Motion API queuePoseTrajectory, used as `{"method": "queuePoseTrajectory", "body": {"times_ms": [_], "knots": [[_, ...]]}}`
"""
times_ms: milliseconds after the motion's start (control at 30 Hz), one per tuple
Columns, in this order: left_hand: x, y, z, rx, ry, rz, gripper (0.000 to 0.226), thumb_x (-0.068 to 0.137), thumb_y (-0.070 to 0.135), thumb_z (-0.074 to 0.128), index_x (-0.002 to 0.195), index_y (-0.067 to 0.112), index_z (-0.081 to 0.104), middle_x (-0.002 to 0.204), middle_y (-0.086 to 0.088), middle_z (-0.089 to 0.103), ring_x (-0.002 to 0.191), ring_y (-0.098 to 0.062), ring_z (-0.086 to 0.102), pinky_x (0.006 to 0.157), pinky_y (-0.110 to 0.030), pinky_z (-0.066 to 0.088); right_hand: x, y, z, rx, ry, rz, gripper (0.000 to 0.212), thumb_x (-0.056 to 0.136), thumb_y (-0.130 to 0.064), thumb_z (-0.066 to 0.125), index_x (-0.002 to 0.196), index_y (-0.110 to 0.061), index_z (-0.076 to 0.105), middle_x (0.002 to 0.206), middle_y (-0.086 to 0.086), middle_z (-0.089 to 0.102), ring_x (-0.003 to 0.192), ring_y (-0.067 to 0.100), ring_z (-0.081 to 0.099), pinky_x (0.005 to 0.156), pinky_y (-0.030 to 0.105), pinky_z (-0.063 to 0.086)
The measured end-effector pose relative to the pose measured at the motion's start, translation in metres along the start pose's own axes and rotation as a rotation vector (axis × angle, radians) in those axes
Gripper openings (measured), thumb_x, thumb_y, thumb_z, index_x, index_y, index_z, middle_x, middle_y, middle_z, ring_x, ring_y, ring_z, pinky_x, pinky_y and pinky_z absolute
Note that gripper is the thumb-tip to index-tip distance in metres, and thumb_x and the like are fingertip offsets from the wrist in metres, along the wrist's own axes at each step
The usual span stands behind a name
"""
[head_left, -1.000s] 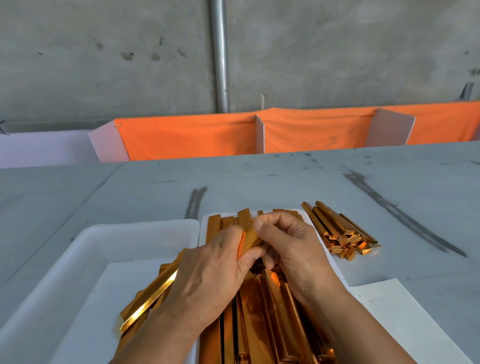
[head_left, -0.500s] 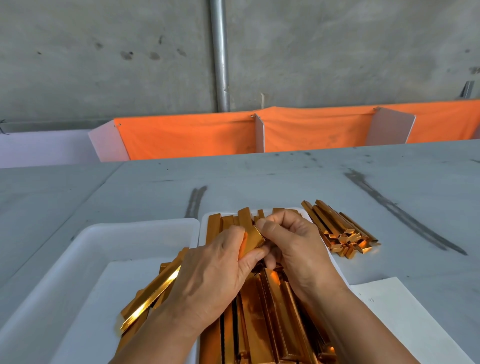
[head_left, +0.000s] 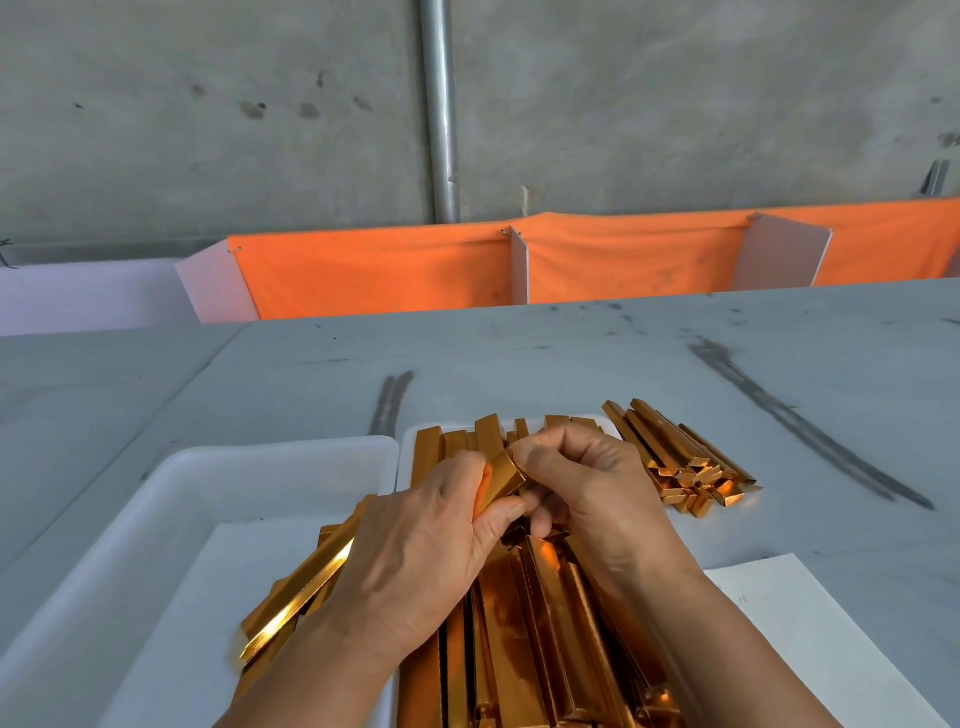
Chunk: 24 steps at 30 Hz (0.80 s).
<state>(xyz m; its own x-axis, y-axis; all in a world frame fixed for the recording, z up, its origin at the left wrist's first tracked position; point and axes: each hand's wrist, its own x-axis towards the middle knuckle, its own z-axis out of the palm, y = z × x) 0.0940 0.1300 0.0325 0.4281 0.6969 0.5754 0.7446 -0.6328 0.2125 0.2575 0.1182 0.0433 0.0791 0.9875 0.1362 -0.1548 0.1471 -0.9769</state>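
Gold strip (head_left: 503, 480), long axis running away and leftward, is pinched between left hand (head_left: 415, 551) and right hand (head_left: 597, 499), both knuckles-up with curled fingers, above the strip-filled tray (head_left: 415, 434).

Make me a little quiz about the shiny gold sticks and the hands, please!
1. True or false: the left hand and the right hand both pinch the same gold piece.
2. Where does the loose pile of gold pieces lie? A) on the bare table, to the right of the hands; B) inside a bucket; C) on the floor.
3. Fill the gap: the cloth behind the table is ____.
Key: 1 true; 2 A; 3 orange.
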Motion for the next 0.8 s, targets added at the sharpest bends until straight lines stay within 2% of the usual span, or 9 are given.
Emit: {"method": "queuePoseTrajectory", "body": {"times_ms": [100,233,333,433,567,667,800], "knots": [[0.0002,0.0011,-0.0012,-0.012,-0.003,-0.005,0.031,0.091,0.073,0.022,0.092,0.041,0.022,0.058,0.016,0.034,0.043,-0.004,0.042,0.037,-0.012,0.025,0.0010,-0.0001,-0.0003,0.013,0.001,0.024,0.013,0.089,-0.015,0.070,0.079,-0.007,0.070,0.070,0.022,0.064,0.041,0.019,0.051,0.049,0.023,0.048],[0.0008,0.0018,-0.0022,-0.021,-0.007,-0.010,0.039,0.091,0.073,0.022,0.093,0.036,0.033,0.058,0.014,0.033,0.044,-0.005,0.043,0.039,-0.012,0.027,0.0014,-0.0006,-0.0006,0.054,-0.001,0.048,0.011,0.087,-0.013,0.071,0.082,-0.003,0.068,0.072,0.026,0.064,0.040,0.019,0.050,0.047,0.023,0.047],[0.0007,0.0011,-0.0021,-0.012,-0.002,-0.022,0.049,0.090,0.073,0.021,0.096,0.030,0.042,0.059,0.014,0.034,0.045,-0.007,0.046,0.040,-0.012,0.026,0.0008,-0.0018,-0.0003,0.087,-0.016,0.061,0.008,0.085,-0.013,0.073,0.082,-0.006,0.069,0.065,0.020,0.062,0.039,0.017,0.051,0.045,0.022,0.047],[-0.0002,-0.0002,-0.0005,-0.022,-0.002,-0.020,0.045,0.088,0.075,0.017,0.095,0.034,0.034,0.060,0.013,0.036,0.048,-0.007,0.047,0.043,-0.013,0.028,0.0004,-0.0028,0.0004,0.086,-0.021,0.051,0.008,0.080,-0.017,0.075,0.080,-0.010,0.071,0.062,0.016,0.063,0.038,0.017,0.051,0.045,0.022,0.047],[-0.0011,0.0002,-0.0001,-0.039,-0.008,-0.027,0.039,0.089,0.074,0.020,0.094,0.037,0.032,0.058,0.014,0.034,0.046,-0.005,0.045,0.040,-0.013,0.028,-0.0001,-0.0026,0.0002,0.087,-0.009,0.056,0.010,0.085,-0.014,0.073,0.076,-0.013,0.074,0.061,0.017,0.063,0.038,0.017,0.052,0.045,0.021,0.047],[-0.0005,0.0017,-0.0009,-0.031,-0.010,-0.028,0.043,0.090,0.074,0.021,0.095,0.035,0.036,0.057,0.014,0.033,0.045,-0.004,0.044,0.040,-0.011,0.026,-0.0003,-0.0027,0.0003,0.081,-0.001,0.061,0.009,0.087,-0.012,0.071,0.079,-0.008,0.073,0.064,0.020,0.064,0.038,0.017,0.052,0.045,0.021,0.048],[-0.0002,0.0032,-0.0023,-0.036,-0.017,-0.038,0.038,0.091,0.074,0.018,0.094,0.038,0.028,0.056,0.016,0.031,0.041,-0.001,0.039,0.037,-0.011,0.025,-0.0003,-0.0022,0.0011,0.057,0.011,0.049,0.010,0.088,-0.012,0.071,0.081,-0.006,0.071,0.069,0.024,0.065,0.039,0.018,0.052,0.047,0.022,0.049]]}}
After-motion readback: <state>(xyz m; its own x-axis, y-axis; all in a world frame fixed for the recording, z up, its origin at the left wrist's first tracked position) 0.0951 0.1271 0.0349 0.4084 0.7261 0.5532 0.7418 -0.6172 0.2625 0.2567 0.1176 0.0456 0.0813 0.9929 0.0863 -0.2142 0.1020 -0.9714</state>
